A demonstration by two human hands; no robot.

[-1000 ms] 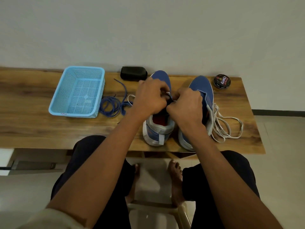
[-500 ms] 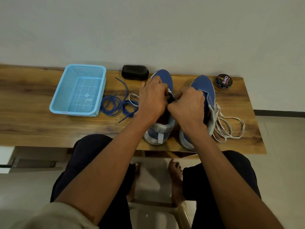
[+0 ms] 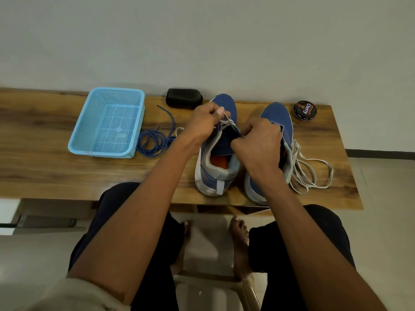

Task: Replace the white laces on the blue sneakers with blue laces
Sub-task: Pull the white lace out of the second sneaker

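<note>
- Left hand [image 3: 201,125] is pinching the white lace [image 3: 226,122] near the top eyelets of the left sneaker [image 3: 216,167], fingers curled tight on it
- right hand [image 3: 260,145] is curled over that shoe's tongue edge, gripping it
- right sneaker [image 3: 277,115] sits just beside, partly behind my right wrist, its loose white lace [image 3: 310,173] piled on the table [image 3: 45,167]
- blue laces [image 3: 155,140] are coiled left of my left wrist, beside the basket [image 3: 107,123], untouched

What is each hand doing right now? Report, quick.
Left hand: closed, pinching the white lace over the left sneaker.
Right hand: closed, gripping that sneaker's upper edge; whether it also holds lace cannot be told.
</note>
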